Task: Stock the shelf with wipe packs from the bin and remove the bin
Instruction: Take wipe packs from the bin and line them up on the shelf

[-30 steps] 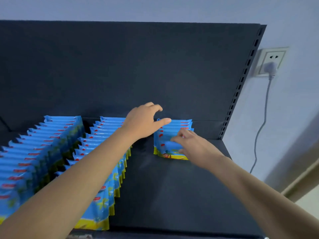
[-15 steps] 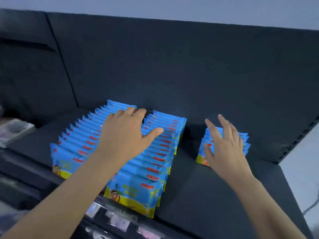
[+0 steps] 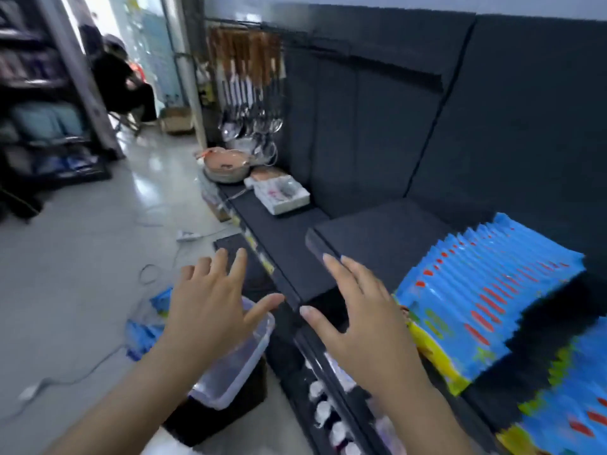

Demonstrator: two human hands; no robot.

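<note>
Head: left hand, right hand spread; wipe packs print illegible (blurred).

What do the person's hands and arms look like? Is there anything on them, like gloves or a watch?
No gloves: the left hand and the right hand are bare. I see no rings, watch or bracelet. The fingernails look plain and unpainted. The forearms are bare too, with no sleeve reaching into the picture.
</note>
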